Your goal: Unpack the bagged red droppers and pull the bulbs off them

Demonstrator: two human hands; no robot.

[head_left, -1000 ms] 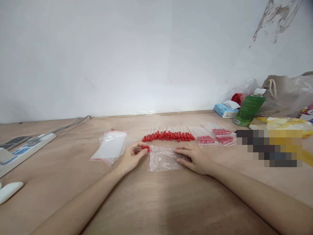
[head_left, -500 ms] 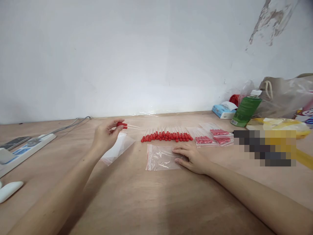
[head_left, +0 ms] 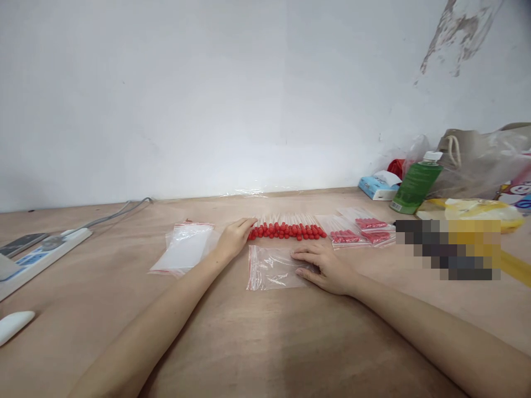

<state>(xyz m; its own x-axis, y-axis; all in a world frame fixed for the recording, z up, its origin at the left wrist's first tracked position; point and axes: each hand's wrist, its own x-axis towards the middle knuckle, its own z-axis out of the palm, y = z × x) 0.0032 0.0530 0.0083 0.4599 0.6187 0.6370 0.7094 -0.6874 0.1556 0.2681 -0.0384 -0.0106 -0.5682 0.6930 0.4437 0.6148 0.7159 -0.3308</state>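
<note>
Red-tipped sticks [head_left: 286, 229] lie side by side in a row, their pale shafts pointing toward the wall. My left hand [head_left: 237, 236] is at the row's left end, fingers closed together against the sticks there; the fingertips are partly hidden. Just in front of the row lies a clear zip bag [head_left: 274, 271], flat on the table. My right hand [head_left: 326, 268] rests on the bag's right part, its fingers stretched out and apart. To the left of my left hand is a small stack of clear zip bags [head_left: 182, 251] with red edges, partly behind my forearm.
Filled zip bags [head_left: 348, 235] with red-tipped sticks lie right of the row. A tissue pack [head_left: 377, 187], a green bottle [head_left: 417, 185] and a yellow plastic bag [head_left: 477, 213] stand farther right. A power strip [head_left: 45, 260], a phone [head_left: 22, 243] and a white object [head_left: 14, 326] are at left.
My left hand has moved right and down from above the stacked bags, carrying a few red-tipped sticks to the row's left end. My right hand stays on the clear bag.
</note>
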